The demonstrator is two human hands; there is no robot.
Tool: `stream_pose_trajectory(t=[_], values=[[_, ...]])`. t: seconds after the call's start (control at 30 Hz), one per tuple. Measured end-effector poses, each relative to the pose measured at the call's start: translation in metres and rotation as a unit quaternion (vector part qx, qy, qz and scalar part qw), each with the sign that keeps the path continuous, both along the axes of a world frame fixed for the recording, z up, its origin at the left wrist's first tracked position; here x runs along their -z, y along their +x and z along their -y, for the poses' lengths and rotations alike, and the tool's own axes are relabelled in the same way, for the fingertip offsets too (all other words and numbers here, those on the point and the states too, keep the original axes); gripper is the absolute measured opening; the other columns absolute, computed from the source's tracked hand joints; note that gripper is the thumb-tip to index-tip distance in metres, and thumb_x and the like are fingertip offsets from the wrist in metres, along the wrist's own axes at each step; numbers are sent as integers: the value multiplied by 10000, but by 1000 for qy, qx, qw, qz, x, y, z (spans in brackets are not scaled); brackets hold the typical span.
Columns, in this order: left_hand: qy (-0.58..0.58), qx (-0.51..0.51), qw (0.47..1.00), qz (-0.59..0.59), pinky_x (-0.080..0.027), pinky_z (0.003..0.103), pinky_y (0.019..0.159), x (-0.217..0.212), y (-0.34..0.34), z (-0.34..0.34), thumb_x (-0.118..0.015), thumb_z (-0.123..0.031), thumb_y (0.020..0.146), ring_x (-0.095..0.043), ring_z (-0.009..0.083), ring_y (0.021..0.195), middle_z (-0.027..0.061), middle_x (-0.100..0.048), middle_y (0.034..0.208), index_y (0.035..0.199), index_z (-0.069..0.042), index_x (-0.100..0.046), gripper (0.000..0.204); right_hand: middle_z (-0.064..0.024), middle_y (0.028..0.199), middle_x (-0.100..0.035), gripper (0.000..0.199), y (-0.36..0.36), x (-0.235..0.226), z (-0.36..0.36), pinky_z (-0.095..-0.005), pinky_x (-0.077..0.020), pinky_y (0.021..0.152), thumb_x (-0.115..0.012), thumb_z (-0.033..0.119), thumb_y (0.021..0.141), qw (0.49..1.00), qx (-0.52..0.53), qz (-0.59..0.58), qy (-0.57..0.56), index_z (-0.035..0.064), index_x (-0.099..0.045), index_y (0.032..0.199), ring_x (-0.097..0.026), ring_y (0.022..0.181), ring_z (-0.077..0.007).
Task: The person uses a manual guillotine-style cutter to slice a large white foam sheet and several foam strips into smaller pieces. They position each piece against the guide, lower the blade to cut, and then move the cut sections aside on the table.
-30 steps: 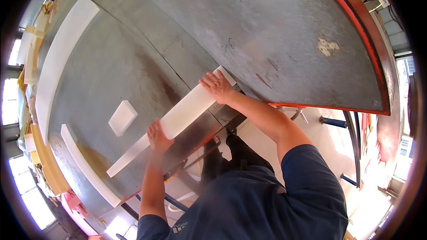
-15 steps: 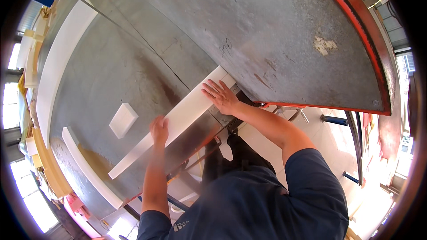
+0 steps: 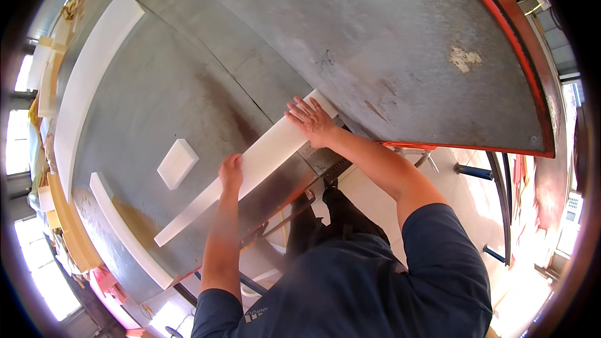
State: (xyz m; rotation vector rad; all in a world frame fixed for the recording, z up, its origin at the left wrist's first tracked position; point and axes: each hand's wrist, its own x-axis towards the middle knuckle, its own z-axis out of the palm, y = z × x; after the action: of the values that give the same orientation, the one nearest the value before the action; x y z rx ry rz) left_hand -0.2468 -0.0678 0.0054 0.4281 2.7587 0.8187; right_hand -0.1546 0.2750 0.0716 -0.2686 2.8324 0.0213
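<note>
A long white foam-like strip [image 3: 266,154] lies slantwise on the grey metal table. Its far right end is at the foot of a large raised grey metal panel [image 3: 400,50]. My right hand [image 3: 313,124] rests flat on the strip near that end, fingers spread. Partway down the strip, my left hand [image 3: 231,172] is closed at its left edge, the fingers curled and partly hidden. A small white block [image 3: 178,163] lies apart on the table, left of my left hand.
A curved white strip [image 3: 128,231] lies at the table's lower left, and a larger curved white piece [image 3: 87,81] along its far left. The raised panel has a red edge [image 3: 510,31]. Dark blue-ended bars [image 3: 474,171] stand at the right.
The whole view has shifted slightly. My left hand's fingers are more curled, with the thumb drawn in. My right hand stays flat on the long strip, near the same end.
</note>
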Motion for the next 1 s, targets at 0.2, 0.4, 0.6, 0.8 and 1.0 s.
stream_pose_trajectory(t=[0.2,0.4,0.6,0.8,1.0], values=[[-119,65,991,4,-326,472,1148,-35,20,2,-804,-408,781,-469,332,1334,142,-547,1403,1420,-70,-474,795,-67,1675,-224,827,-6,11,-3,-586,-109,1243,-591,189,897,999,28,17,4,144,-193,1620,-123,1564,-317],[-243,113,963,24,-178,524,1245,-77,46,16,-933,-431,569,-307,314,1476,139,-322,1584,1580,-67,-193,1305,-64,1671,-235,824,-3,13,4,-613,-161,1223,-601,145,891,1000,18,-2,18,153,-207,1614,-150,1558,-309],[-242,114,964,3,-260,463,1214,-64,37,18,-912,-352,586,-416,309,1389,142,-455,1460,1554,-67,-289,1186,-62,1677,-219,951,-8,23,3,-591,-162,1236,-683,90,809,999,37,-33,6,163,-188,1617,-127,1564,-308],[-212,121,970,-10,-298,444,1179,-65,39,15,-848,-288,636,-454,328,1336,148,-496,1398,1522,-54,-346,1045,-59,1665,-247,980,-5,24,3,-586,-184,1232,-719,108,786,997,38,-56,45,170,-199,1614,-155,1557,-304],[-189,113,975,-39,-280,451,1189,-55,44,14,-850,-282,639,-429,338,1364,155,-477,1433,1522,-38,-327,1055,-69,1671,-238,740,3,19,5,-609,-160,1229,-525,102,923,997,54,-49,32,153,-240,1604,-150,1558,-318]])
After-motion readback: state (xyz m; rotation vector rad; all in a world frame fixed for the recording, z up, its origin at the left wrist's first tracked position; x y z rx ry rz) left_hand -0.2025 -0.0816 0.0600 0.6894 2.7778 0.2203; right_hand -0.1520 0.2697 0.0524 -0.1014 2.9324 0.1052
